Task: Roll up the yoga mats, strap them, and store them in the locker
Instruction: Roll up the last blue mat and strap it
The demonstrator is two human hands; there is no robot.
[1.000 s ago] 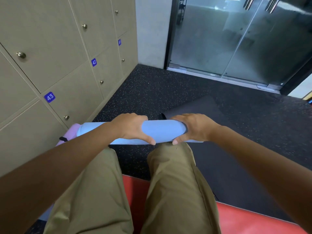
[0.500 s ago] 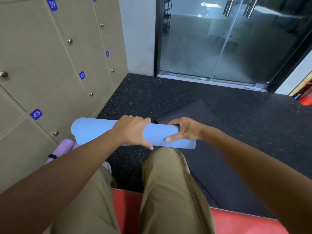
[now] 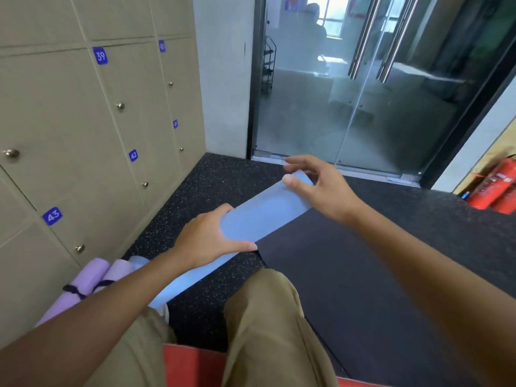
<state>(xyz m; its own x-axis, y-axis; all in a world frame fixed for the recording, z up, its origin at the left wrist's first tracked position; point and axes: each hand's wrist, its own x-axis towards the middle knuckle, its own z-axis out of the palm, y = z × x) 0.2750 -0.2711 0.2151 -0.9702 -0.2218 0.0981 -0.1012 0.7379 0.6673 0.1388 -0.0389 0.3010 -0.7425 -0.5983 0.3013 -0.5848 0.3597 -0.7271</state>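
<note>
since the earlier frame the blue mat roll (image 3: 259, 219) is swung end-out toward the glass door (image 3: 349, 93). it is gripped mid-length by the left hand (image 3: 206, 241); right hand (image 3: 315, 185) fingers are spread, thumb resting on the far end, likely to square it. held above the floor (image 3: 212, 180), unstrapped.

lockers (image 3: 83, 141) left | strapped mats (image 3: 92, 286) at their foot | flat mat (image 3: 349, 289) right

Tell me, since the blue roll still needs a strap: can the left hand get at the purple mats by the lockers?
Probably not yet: the left hand grips the blue mat, though the purple mats lie unobstructed beneath that forearm.
</note>
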